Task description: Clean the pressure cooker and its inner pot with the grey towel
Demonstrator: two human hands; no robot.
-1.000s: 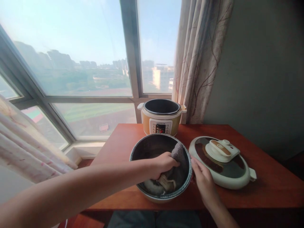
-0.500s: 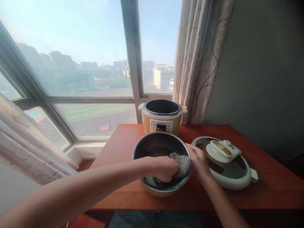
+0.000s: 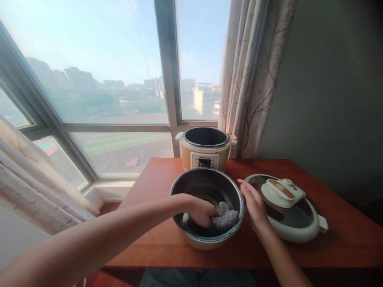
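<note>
An inner pot (image 3: 206, 245), dark inside with a pale outer wall, stands near the front edge of the table. My left hand (image 3: 203, 212) reaches down into it, fingers closed on a grey speckled cloth (image 3: 226, 219) that lies against the pot's right inner side. The fingertips are partly hidden by the cloth. Just right of the rim is my right hand (image 3: 254, 205), fingers stretched out and holding nothing; a small gap shows between it and the pot.
Behind the pot stands an electric pressure cooker body (image 3: 185, 155) with its top uncovered. Its lid (image 3: 299, 235), with a white handle, lies to the right on the wooden table (image 3: 134, 223). A window (image 3: 113, 79) and curtains (image 3: 251, 79) border the back.
My right hand has let go of the pot's rim and its fingers have straightened. My left hand has moved lower and slightly left in the pot with the cloth.
</note>
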